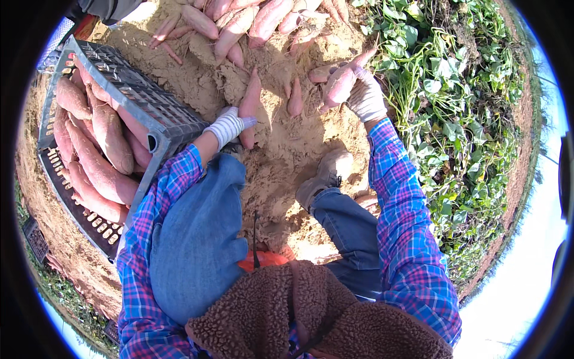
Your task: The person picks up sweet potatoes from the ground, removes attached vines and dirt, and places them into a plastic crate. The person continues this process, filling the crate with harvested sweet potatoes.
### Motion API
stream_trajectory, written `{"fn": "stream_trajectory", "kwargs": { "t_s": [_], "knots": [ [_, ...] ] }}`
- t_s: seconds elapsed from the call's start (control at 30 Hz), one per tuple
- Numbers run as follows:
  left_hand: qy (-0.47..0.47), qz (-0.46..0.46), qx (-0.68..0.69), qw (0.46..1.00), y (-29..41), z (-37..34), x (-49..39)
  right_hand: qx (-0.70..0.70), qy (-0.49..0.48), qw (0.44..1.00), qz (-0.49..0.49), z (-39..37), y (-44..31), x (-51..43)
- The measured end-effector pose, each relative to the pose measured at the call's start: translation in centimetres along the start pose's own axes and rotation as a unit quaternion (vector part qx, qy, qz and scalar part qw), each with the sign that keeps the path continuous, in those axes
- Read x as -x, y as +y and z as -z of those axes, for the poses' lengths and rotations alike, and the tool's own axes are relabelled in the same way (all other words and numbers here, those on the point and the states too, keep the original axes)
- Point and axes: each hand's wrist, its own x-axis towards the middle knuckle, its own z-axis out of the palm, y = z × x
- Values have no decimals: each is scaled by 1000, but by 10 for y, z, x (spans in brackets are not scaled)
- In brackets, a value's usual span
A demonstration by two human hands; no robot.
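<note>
My left hand (228,126), in a striped knit glove, grips a slender sweet potato (251,101) just right of a black plastic crate (134,83). My right hand (367,96), gloved the same way, holds a plumper sweet potato (339,86) with a pointed end, beside the green vines. Behind it another sweet potato (319,74) is partly covered. A small sweet potato (295,98) lies on the sandy soil between my hands. Inside the crate, several large sweet potatoes (107,128) are piled up.
A heap of sweet potatoes (233,27) spreads over the soil ahead. Leafy vines (441,112) line the right side. My shoe (326,175) rests on the sand, and something orange (264,260) shows beneath me. Dark fabric (107,9) appears at the top left.
</note>
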Motion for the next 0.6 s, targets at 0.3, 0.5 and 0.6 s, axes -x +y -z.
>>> {"fn": "stream_trajectory", "kwargs": {
  "t_s": [0.3,0.5,0.6],
  "knots": [
    [-239,-59,480,842,36,-13,44,256,-11,958,-131,-27,123,-36],
    [-89,4,441,893,18,-5,38,925,77,371,12,-9,27,-94],
    [-489,-45,581,649,-25,1,0,953,14,297,-56,1,28,-98]
  ]
}}
